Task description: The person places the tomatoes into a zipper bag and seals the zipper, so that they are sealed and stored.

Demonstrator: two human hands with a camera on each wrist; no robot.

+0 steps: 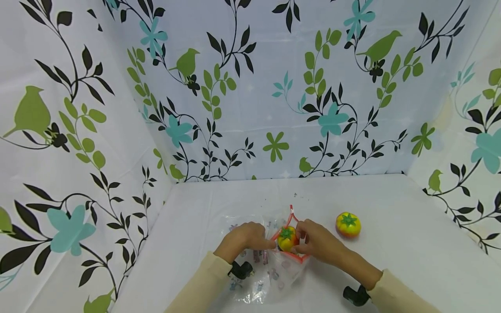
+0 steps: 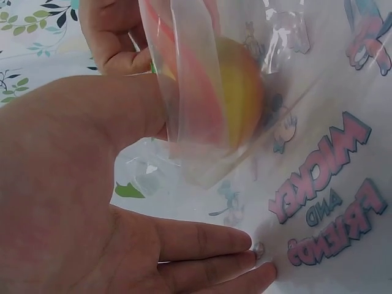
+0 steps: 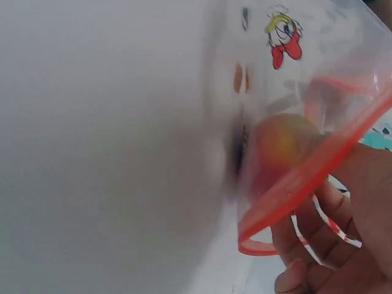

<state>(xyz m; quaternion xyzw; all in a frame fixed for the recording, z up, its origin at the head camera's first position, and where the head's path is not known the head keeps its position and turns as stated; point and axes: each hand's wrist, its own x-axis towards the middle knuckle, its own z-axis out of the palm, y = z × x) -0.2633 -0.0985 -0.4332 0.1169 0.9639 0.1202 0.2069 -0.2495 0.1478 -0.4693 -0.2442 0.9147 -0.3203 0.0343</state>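
Bagging looks roughly half done. One yellow-red fruit (image 1: pixel 287 240) sits inside the red-rimmed mouth of the clear bag (image 1: pixel 287 267), right hand (image 1: pixel 318 243) pinching it, so not released yet. Left hand (image 1: pixel 246 237): thumb in at the mouth, other fingers straight against the film. Left to do, I'd judge: second fruit (image 1: pixel 348 224), loose on table (image 1: pixel 391 221), then closing the mouth.
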